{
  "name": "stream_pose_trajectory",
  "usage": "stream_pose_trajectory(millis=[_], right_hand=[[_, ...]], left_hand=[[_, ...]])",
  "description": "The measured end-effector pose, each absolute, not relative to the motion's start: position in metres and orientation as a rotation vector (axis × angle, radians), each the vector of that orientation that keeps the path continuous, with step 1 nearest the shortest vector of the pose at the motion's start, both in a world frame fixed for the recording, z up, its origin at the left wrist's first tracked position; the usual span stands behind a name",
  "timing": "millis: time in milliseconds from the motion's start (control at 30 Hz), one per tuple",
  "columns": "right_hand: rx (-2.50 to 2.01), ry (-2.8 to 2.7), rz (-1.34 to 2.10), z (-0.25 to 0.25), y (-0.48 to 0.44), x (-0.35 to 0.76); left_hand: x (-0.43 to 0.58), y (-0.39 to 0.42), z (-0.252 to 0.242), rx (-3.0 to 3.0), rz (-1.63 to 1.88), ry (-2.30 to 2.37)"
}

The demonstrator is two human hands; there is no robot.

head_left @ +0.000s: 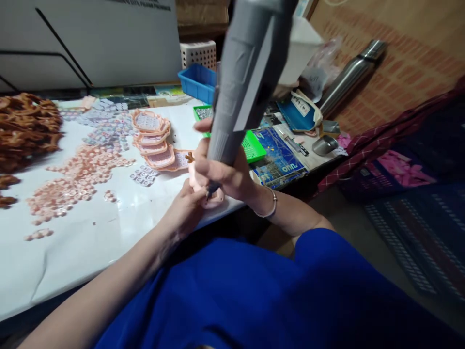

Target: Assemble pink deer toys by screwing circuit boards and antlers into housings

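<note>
My right hand [227, 169] is wrapped round the lower end of a grey electric screwdriver [240, 87], which stands tilted with its tip pointing down. The tip meets a pale pink plastic part [214, 198] at the table's front edge. My left hand [191, 203] grips this part from the left, its fingertips close to the screwdriver tip. A small brown piece [189, 157] shows just above the pink part. Just beyond my hands lies an overlapping row of peach-rimmed plastic panels [160, 157]. My right hand and the tool hide some of the part.
Small pink pieces [80, 179], grey-white squares [109, 126] and a brown heap [29, 128] cover the white table's left side. Behind the tool are a green tray [254, 147] and a blue bin [198, 82]. A steel flask [352, 75] and metal cup [324, 145] are at right.
</note>
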State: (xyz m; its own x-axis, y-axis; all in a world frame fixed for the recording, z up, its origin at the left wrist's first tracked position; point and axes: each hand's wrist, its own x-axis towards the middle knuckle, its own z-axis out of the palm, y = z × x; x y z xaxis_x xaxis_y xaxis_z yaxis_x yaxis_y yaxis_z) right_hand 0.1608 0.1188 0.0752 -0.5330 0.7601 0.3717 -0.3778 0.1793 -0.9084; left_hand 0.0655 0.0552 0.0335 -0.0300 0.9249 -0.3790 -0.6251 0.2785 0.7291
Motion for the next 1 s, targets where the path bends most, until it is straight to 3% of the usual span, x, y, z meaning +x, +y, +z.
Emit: stream_pose_trajectory(millis=[133,233,333,367,500,633,833,1000], right_hand=[[-0.41,-1.49,1.093,0.086,0.144,0.175],[-0.437,-1.483,0.456,0.087,0.156,0.191],[-0.149,-1.446,-0.223,0.08,0.147,0.198],[-0.142,-1.552,-0.261,0.075,0.138,0.195],[-0.145,-2.233,0.006,0.047,0.099,0.162],[-0.088,-2.415,0.167,0.024,0.091,0.125],[-0.085,-2.441,0.603,0.057,0.109,0.103],[-0.215,-2.242,0.828,0.068,0.112,0.102]], left_hand=[[0.04,0.037,0.035,0.785,1.325,1.242],[0.012,0.012,0.035,1.246,1.278,1.572],[-0.011,-0.014,0.029,1.513,1.256,1.803],[-0.016,-0.021,0.026,1.574,1.256,1.853],[-0.024,-0.039,0.02,1.692,1.246,1.922],[-0.026,-0.047,0.025,1.489,1.235,1.875],[-0.04,-0.048,0.047,0.489,1.29,1.394],[-0.062,-0.058,0.074,-0.231,1.307,1.362]])
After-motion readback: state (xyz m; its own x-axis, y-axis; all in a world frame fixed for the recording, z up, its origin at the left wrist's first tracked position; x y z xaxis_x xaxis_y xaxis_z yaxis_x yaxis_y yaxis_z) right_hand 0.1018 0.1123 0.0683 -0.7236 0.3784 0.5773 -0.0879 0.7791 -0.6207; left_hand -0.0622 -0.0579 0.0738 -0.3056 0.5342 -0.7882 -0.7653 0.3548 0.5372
